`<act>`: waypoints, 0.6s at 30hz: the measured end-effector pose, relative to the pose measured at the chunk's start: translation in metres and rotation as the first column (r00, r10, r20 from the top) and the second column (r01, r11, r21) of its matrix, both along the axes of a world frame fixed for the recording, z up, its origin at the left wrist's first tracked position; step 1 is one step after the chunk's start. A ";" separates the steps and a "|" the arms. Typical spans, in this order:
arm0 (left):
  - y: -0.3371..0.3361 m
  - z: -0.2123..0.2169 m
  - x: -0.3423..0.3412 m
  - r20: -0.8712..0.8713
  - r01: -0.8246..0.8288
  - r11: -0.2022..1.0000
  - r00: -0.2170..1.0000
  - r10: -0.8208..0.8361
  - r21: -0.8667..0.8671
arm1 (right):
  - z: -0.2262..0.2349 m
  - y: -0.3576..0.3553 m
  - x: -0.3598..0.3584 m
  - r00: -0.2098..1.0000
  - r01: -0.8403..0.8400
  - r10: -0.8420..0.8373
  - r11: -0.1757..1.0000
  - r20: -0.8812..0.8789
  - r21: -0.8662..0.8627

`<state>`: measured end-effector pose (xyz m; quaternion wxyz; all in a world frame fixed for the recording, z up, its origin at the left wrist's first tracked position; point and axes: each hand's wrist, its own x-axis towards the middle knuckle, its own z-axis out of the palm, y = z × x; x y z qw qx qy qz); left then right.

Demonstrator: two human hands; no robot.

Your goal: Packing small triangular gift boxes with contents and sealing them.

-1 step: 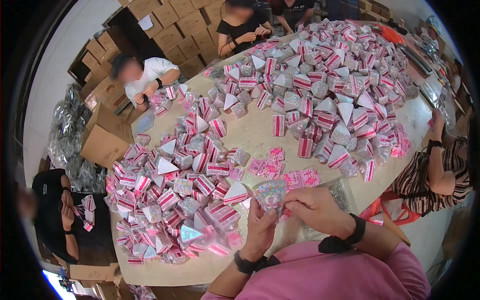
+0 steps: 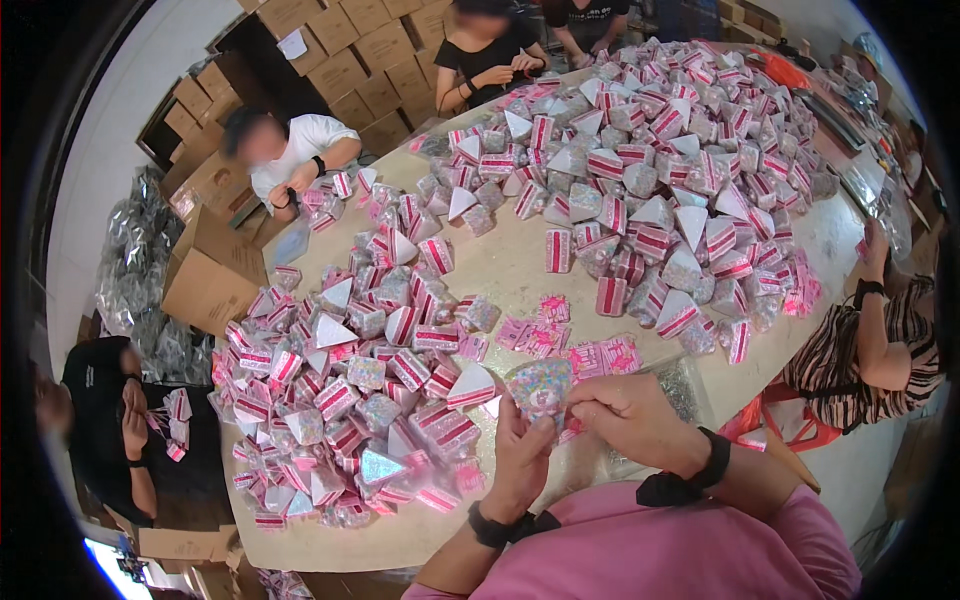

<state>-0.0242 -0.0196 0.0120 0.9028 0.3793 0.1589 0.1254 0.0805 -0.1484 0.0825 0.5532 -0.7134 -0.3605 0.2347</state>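
Observation:
My left hand (image 2: 522,458) is closed around a wedge-shaped, cake-slice-like piece (image 2: 540,385) with a speckled, glittery multicoloured top. It is held up over the near edge of the table. At the piece's right edge, the thumb and fingers of my right hand (image 2: 628,412) are pinched together; what lies between them is hidden. Pink printed cards (image 2: 605,356) lie just beyond my hands. To their left spreads a heap of wrapped cake-slice-like pieces (image 2: 375,405), pink and white with dark pink bands.
A clear bag or tray of small metallic parts (image 2: 680,390) lies by my right wrist. A larger heap of similar pieces (image 2: 690,180) covers the table's far right. An open cardboard box (image 2: 212,272) stands at the left edge. Several other people work around the table (image 2: 500,270).
My hands and the piece have not visibly moved. The person at the far left has shifted their head slightly.

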 end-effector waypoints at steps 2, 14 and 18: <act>-0.001 -0.004 0.002 -0.022 -0.036 0.998 0.999 0.037 0.054 | -0.001 0.002 -0.001 0.999 0.021 -0.021 1.000 -0.026 0.007; -0.008 0.016 0.005 -0.063 -0.197 0.913 0.970 0.234 0.356 | -0.016 0.004 -0.001 0.892 0.062 -0.059 0.998 0.448 0.009; -0.010 0.020 0.006 -0.068 -0.184 0.904 0.972 0.227 0.386 | -0.019 0.005 0.000 0.879 0.070 -0.054 0.997 0.474 -0.016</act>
